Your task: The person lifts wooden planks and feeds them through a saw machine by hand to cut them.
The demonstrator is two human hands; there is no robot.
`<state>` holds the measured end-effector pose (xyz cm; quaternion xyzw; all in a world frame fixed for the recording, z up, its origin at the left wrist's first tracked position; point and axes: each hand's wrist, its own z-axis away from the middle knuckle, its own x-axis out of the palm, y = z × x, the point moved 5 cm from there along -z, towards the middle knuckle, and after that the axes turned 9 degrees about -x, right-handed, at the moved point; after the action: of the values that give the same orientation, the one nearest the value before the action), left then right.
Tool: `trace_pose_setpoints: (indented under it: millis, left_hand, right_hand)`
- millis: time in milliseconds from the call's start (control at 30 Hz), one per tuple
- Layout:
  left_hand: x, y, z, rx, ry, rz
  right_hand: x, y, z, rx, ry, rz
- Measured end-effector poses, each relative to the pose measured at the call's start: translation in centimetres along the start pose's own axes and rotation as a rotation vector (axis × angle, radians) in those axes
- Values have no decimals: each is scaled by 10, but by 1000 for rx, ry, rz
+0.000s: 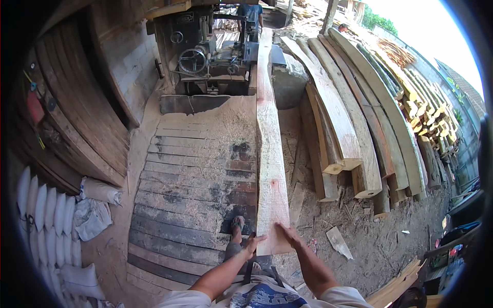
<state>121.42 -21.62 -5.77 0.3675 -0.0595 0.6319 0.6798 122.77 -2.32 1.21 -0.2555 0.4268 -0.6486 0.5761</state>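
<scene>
A long, pale wooden plank (pixel 271 154) runs from my body straight ahead to the sawing machine (pixel 205 56), its far end lying beside the machine's table. My left hand (pixel 252 243) grips the plank's left edge close to the near end, thumb on the upper face. On the opposite edge, my right hand (pixel 288 235) holds the plank slightly farther forward, some fingers laid over the top. The undersides of both grips are hidden. Reddish marks and rough grain show along the wood.
Sawdust covers the slatted wooden floor (pixel 179 205). Thick timber beams (pixel 367 102) are stacked on the right, and white sacks (pixel 51 210) stand at the left wall. Beyond the machine stands another person (pixel 250 18). A wood offcut (pixel 339 243) lies right of me.
</scene>
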Motion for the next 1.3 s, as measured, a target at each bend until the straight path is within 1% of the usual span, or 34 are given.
trace_pose_setpoints:
  millis: [33, 67, 133, 200, 233, 267, 300, 333, 367, 400, 467, 500, 567, 600, 633, 667, 733, 767, 833, 867, 900, 933, 967, 1000, 1100, 1200, 1233, 1300]
  left_hand:
    - [19, -18, 19, 93, -40, -112]
    - [37, -42, 41, 61, -45, -119]
    - [59, -100, 70, 6, -118, 46]
    - [65, -154, 112, -51, -21, 94]
    - [59, -185, 132, -78, 32, 111]
    - [51, -217, 147, -80, -31, 172]
    - [33, -256, 156, -85, -92, 232]
    - [23, -278, 174, -89, -155, 290]
    - [8, -297, 191, -78, -134, 271]
    - [2, -314, 231, -74, -109, 256]
    - [-9, -345, 309, -75, -58, 233]
    - [-32, -376, 321, -37, -5, 183]
    - [-51, -430, 362, -24, 45, 142]
    - [-59, -446, 387, -18, 73, 115]
    - [-45, -452, 431, -39, 129, 111]
    - [-41, -465, 458, 105, 211, 33]
    - [-41, -500, 496, 396, 362, -124]
    - [-53, -541, 504, 139, 287, -121]
    - [-96, -616, 505, 22, 270, -69]
    - [-112, -649, 510, -39, 264, -42]
    - [-102, -643, 546, 6, 279, -57]
    - [-102, -651, 568, 49, 279, -75]
    - [-105, -664, 592, -27, 283, -71]
    - [-106, -682, 611, -101, 288, -65]
    - [-112, -740, 657, -73, 273, -17]
    - [-119, -816, 677, -61, 340, -102]
    - [-111, -833, 683, 23, 346, -110]
    - [-99, -854, 698, 92, 340, -161]
  right_hand:
    - [-13, 4, 33, 38, 1, 7]
    - [-24, 11, 74, 90, 1, 13]
    - [-30, 13, 169, 204, -3, 59]
    - [-26, -2, 244, 274, -7, 129]
    - [-19, 27, 259, 144, -13, 76]
    - [-16, 62, 279, 123, -33, 81]
    - [-2, 78, 308, 104, -53, 84]
    - [15, 85, 338, 84, -73, 87]
    - [32, 89, 368, 70, -74, 92]
    - [50, 92, 398, 57, -76, 97]
    - [80, 146, 447, -49, -79, 50]
    - [91, 183, 464, -88, -117, 53]
    - [102, 191, 510, -128, -108, -62]
    - [112, 185, 527, -149, -102, -127]
    - [112, 193, 533, -44, -125, -177]
    - [116, 202, 526, -253, -115, -289]
    - [123, 213, 524, -351, -4, -257]
    - [127, 222, 533, -308, -16, -235]
    - [143, 231, 566, -212, -41, -187]
    - [152, 240, 583, -233, -31, -190]
    - [161, 253, 603, -253, -19, -193]
    - [169, 265, 624, -270, -6, -195]
    - [175, 264, 654, -294, -14, -183]
    - [181, 287, 670, -326, -20, -212]
    - [201, 346, 713, -424, -24, -299]
    - [195, 380, 772, -369, -95, -334]
    - [192, 396, 785, -315, -106, -359]
    - [185, 417, 811, -274, -99, -303]
